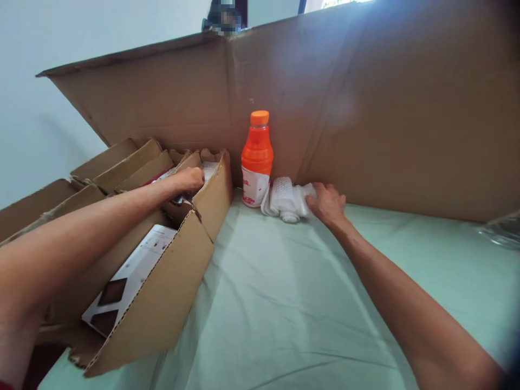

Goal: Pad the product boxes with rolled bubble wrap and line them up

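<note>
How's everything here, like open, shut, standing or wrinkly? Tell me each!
Orange bottle: upright, capped.
White wrap: bundled.
Cardboard box: open-topped, divided inside.
White printed pack: inside the cardboard box; can't tell if opened.
Big cardboard panel: standing, creased.
Green sheet: spread out, wrinkled.
Left hand: reaching into the cardboard box, fingers partly hidden.
Right hand: touching the white wrap.

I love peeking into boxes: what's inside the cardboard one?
A white printed carton; farther back, something white beside the left hand. The left forearm and cardboard walls hide much else.

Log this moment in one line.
left hand: in box, hold unclear | right hand: touching wrap | bottle: upright, beside wrap | carton: in box
</note>
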{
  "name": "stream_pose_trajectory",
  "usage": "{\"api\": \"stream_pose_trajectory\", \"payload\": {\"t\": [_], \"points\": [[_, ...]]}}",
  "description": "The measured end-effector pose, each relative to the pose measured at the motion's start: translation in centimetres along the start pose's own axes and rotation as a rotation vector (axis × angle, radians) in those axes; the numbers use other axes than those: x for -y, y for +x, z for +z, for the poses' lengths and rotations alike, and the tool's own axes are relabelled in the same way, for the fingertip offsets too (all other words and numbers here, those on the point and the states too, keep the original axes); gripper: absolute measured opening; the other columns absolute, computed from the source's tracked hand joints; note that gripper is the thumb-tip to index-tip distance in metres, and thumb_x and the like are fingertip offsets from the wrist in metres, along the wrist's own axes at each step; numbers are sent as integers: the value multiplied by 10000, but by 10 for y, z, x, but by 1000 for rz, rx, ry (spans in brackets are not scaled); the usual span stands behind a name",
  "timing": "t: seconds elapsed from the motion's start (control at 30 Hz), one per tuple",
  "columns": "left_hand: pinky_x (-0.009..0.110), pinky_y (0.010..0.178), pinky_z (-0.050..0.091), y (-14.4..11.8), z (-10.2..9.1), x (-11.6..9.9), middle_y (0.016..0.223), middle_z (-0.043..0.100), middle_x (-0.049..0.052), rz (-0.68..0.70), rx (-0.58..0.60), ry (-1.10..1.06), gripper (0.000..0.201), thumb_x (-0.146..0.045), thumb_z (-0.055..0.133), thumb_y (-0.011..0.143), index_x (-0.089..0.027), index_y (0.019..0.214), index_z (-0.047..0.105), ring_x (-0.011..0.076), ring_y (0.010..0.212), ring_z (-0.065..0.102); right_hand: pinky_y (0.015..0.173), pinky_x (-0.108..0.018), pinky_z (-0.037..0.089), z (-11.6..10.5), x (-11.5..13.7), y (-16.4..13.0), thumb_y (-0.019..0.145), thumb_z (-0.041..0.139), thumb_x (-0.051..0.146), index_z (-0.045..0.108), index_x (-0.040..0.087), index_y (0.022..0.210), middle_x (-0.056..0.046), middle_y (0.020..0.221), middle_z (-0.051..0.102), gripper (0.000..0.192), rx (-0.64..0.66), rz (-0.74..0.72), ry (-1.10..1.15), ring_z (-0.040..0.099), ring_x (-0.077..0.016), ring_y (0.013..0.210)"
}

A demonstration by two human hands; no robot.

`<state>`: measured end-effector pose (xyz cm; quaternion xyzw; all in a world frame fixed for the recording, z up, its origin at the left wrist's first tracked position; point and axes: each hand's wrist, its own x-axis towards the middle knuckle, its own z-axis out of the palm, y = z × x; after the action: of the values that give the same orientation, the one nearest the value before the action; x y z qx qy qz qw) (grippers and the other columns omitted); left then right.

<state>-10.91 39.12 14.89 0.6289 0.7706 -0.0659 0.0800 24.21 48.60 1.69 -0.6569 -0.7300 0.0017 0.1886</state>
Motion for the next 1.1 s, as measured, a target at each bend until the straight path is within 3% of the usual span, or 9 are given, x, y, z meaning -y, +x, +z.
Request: {"api": "stream_pose_trajectory", "payload": {"t": [0.13, 0.23, 0.43, 0.53, 0.67, 0.8, 0.9, 1.0, 1.1], "points": [[305, 804, 514, -8, -5, 6, 779, 723, 23, -13, -101, -5, 409, -448, 504, 942, -112, 795, 685, 181, 903, 716, 982, -609, 408, -24, -8, -13, 857, 580, 339, 574, 163, 1385, -256, 1528, 432, 557, -199, -36, 54, 513, -459, 1272], [310, 760, 512, -27, -26, 10, 782, 752, 69, -64, -288, -45, 250, -319, 535, 824, -140, 813, 709, 220, 912, 722, 1031, -622, 386, -55, 3, -28, 873, 608, 407, 555, 210, 1396, -220, 1602, 344, 561, -296, -154, 148, 457, -464, 1344], [315, 795, 522, -98, -85, -35, 944, 756, 22, 138, -667, -146, 249, -287, 545, 791, -125, 880, 711, 233, 957, 694, 1048, -546, 484, -139, 100, -67, 831, 700, 611, 380, 343, 1515, -77, 1559, 429, 801, -236, -581, 715, 529, -365, 1329], [317, 723, 480, -129, -97, -72, 961, 734, -14, 296, -569, -290, 381, -387, 445, 894, -110, 947, 700, 221, 956, 688, 966, -500, 561, -161, 146, -81, 797, 725, 662, 320, 387, 1530, -44, 1418, 561, 882, -192, -679, 1039, 599, -321, 1255], [315, 707, 521, -134, -93, -66, 938, 741, 40, 352, -457, -480, 407, -444, 472, 924, -129, 1011, 714, 190, 873, 704, 811, -427, 607, -138, 143, -61, 903, 612, 587, 392, 336, 1481, -50, 1155, 696, 667, -162, -583, 1155, 700, -261, 1016], [309, 788, 541, -96, -70, 15, 925, 759, 44, 111, -588, -369, 296, -331, 561, 805, -156, 955, 746, 205, 869, 696, 810, -488, 581, -83, 84, -13, 900, 559, 448, 499, 222, 1393, -115, 1067, 725, 546, -159, -262, 848, 702, -296, 935], [288, 759, 530, -61, -48, 77, 832, 766, 24, -125, -377, -189, 294, -267, 569, 737, -193, 922, 786, 218, 806, 693, 940, -629, 484, -52, 47, 1, 832, 605, 393, 496, 136, 1408, -221, 1265, 658, 640, -236, -57, 424, 633, -407, 1130], [232, 692, 513, -36, -30, 108, 687, 733, -24, -114, -234, -168, 268, -250, 619, 700, -207, 891, 802, 178, 709, 668, 1054, -638, 374, -34, 38, -6, 855, 579, 342, 452, 145, 1472, -225, 1541, 446, 661, -388, -186, 170, 474, -429, 1343], [166, 716, 489, -20, -12, 110, 661, 717, -97, -35, -246, -183, 213, -239, 699, 670, -205, 859, 792, 112, 708, 632, 1063, -591, 364, -14, 45, -13, 897, 557, 343, 583, 197, 1368, -173, 1546, 464, 494, -219, -394, 64, 468, -410, 1341]]}}
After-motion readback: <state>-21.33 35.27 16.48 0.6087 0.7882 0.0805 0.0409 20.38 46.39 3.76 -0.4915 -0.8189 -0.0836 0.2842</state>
